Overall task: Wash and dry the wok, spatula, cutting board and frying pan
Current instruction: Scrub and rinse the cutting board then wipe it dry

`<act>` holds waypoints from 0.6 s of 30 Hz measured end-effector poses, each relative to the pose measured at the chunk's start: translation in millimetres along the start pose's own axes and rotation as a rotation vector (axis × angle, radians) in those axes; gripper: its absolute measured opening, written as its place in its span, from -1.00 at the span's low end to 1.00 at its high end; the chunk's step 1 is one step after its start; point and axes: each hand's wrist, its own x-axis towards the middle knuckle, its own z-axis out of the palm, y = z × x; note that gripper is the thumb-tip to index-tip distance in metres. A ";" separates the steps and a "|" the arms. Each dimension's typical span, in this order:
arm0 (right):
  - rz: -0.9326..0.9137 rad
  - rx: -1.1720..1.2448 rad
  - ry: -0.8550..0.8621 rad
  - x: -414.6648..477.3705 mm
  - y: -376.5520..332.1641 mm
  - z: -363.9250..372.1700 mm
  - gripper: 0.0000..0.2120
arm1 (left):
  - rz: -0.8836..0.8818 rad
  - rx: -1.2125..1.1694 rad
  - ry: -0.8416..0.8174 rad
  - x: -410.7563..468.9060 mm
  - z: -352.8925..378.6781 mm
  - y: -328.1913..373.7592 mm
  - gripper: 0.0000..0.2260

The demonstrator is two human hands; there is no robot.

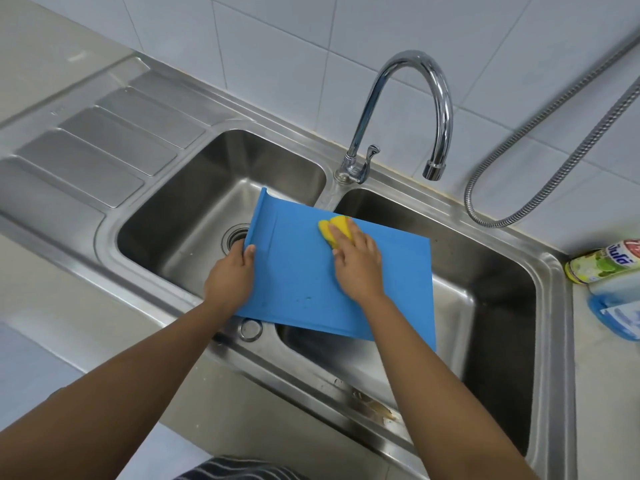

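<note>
Around: a steel double sink (311,375) with a ribbed drainboard (97,154) on the left, set into a pale counter (52,57) below a white tiled wall (277,46).
Tap: a curved chrome tap (367,112) stands behind the divider between the basins; its spout ends over the back of the right basin (485,289), above and behind the board.
Hose: a ribbed metal hose (498,224) loops down the wall to the right of the tap.
Bottles: a bottle with a green label (602,261) and a blue bottle (616,317) lie on the counter at the sink's right edge, well apart from the hands.
Bottom edge: a striped cloth (239,471) shows just below the sink's front.
Drain: the left basin's drain (235,237) is partly hidden behind the board's left edge.
Cutting board: the blue cutting board (301,271) is held over the divider, covering part of both basins, with a raised lip along its left edge and a few drops near its front.
Left hand: the left hand (230,275) grips the board's left edge, thumb on top, fingers curled underneath.
Right hand: the right hand (356,265) holds a yellow sponge (334,227), fingers bent over it, and presses it onto the board's far part.
Sponge: it bulges out beyond the fingertips, near the board's far edge.
</note>
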 end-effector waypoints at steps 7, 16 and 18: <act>0.880 0.173 0.152 -8.1 88.2 -19.9 -0.42 | 0.002 -0.005 -0.014 -0.5 -0.6 1.9 -0.64; -0.026 0.066 0.107 -71.4 -55.4 38.4 -0.44 | 0.007 0.018 0.008 0.1 -0.1 3.5 -0.62; -0.208 0.034 0.048 -72.9 -33.9 31.2 -0.50 | 0.002 0.010 0.007 -0.1 -0.1 2.1 -0.62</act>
